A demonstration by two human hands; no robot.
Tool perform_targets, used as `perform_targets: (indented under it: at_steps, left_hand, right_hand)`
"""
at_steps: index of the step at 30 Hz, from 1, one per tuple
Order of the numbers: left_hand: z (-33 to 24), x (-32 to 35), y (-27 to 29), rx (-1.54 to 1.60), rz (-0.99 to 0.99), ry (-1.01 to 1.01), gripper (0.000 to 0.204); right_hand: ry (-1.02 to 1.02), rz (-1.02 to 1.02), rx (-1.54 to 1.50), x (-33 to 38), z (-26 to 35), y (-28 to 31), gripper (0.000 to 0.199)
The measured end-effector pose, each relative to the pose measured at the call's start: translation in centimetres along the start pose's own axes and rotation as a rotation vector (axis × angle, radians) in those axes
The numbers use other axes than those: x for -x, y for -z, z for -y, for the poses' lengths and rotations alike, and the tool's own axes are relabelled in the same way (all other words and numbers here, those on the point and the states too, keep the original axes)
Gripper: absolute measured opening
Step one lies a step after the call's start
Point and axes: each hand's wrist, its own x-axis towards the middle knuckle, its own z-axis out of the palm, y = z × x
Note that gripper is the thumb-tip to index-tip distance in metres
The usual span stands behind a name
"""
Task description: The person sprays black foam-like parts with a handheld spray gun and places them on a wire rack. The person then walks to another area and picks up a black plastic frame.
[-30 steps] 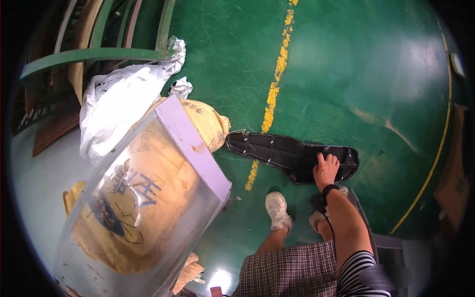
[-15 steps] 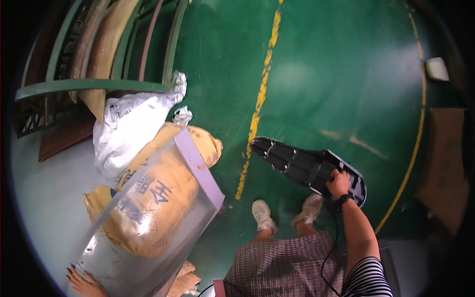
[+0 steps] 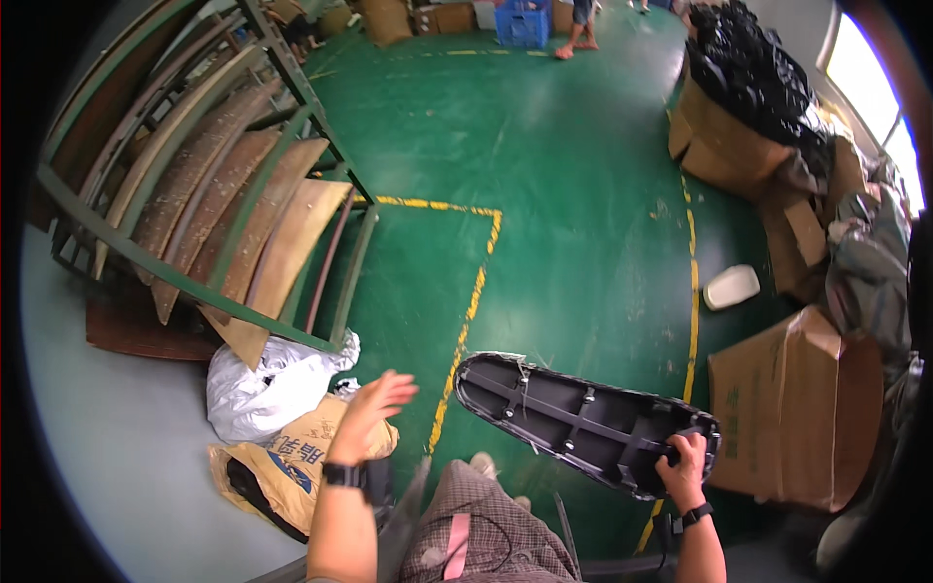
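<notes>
My right hand grips the wide end of a long black motorcycle seat, thumb over its edge. The seat's ribbed underside, with several small metal fittings, faces up, and its narrow end points left. My left hand is raised in the air, holding nothing, its fingers stretched out and slightly blurred. It is apart from the seat, above a yellow printed sack on the floor. A dark strap is on each wrist.
At the left a green metal rack holds several curved wooden boards. A white plastic bag lies below it. Cardboard boxes and a heap of black items line the right. Another person's legs and a blue crate are at the back.
My left hand has come off the clear panel at lower left and risen toward the middle. The seat has turned and tilted in my right hand. My view has lifted, showing more of the room.
</notes>
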Motion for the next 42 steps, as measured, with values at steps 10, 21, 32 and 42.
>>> perform_targets:
  at_steps: [10, 21, 32, 42]
  left_hand:
    - [-21.4, -16.1, -9.6, 0.01, 0.424, -0.153, 0.049]
    - [-39.4, -32.2, -13.3, 0.211, 0.307, -0.34, 0.037]
    - [-54.3, -52.6, -5.6, -0.027, -0.516, -0.742, 0.081]
    - [-65.9, -69.2, -26.3, -0.488, 0.024, -0.914, 0.036]
  right_hand:
    - [0.058, -0.295, 0.064, -16.1, 5.4, 10.2, 0.029]
    - [0.043, -0.412, 0.161, -36.4, 6.3, 14.6, 0.028]
    - [0.165, -0.496, 0.226, -64.7, -0.8, 15.6, 0.028]
    - [0.281, -0.499, 0.272, -91.9, -2.4, 18.0, 0.028]
